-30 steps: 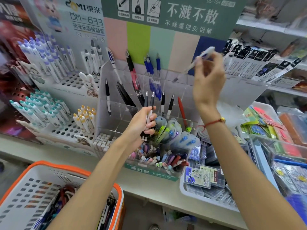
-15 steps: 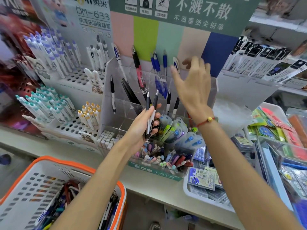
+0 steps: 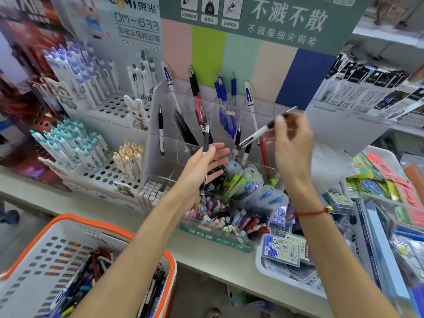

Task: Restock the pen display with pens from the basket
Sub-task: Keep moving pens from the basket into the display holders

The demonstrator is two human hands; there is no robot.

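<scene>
Stationery shop worktop (image 3: 110, 205), clear pen display (image 3: 176, 148) at its back, orange-rimmed basket (image 3: 96, 228) of pens below left, right hand (image 3: 292, 143) pinching a white pen (image 3: 259, 133) slantwise above the display, left hand (image 3: 204, 166) holding a black pen (image 3: 206, 140) upright with loosely spread fingers.

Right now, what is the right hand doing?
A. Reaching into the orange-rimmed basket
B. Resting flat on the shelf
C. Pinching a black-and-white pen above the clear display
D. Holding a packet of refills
C: the right hand pinches a black-and-white pen at a slant over the clear display, well away from the basket.
</scene>
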